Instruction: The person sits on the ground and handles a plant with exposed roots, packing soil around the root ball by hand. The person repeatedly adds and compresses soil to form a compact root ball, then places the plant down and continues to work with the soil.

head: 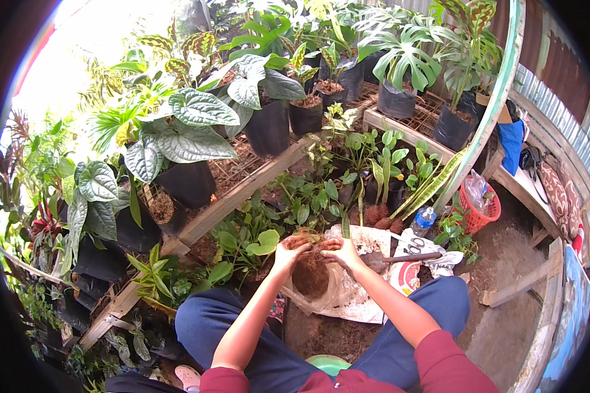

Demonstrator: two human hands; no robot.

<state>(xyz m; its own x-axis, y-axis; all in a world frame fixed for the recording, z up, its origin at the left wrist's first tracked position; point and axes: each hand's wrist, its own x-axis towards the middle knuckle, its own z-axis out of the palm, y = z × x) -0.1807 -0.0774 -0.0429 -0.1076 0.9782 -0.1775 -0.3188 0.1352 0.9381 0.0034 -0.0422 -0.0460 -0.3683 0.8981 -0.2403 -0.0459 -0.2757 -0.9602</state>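
Note:
Both hands meet over the ground between the bent knees. My left hand point(292, 249) and my right hand point(342, 251) grip opposite sides of a loose clump of brown coir-like fibre point(314, 253), with strands hanging down. Directly beneath is a clear plastic bag point(335, 282) with a brown fibrous mass point(310, 284) in it. A soil-smeared white sack point(364, 307) is spread flat under and beside the bag. Just right of my right hand, a hand trowel point(413, 257) lies across the sack, its blade partly covered with soil.
Small potted plants point(319, 196) crowd the ground ahead. Wooden-framed racks point(255, 184) carry plants in black grow bags point(268, 127). At right are a plastic bottle point(424, 219), a red basket point(489, 209) and a wooden bench point(531, 191). A green basin or stool point(328, 363) shows below me.

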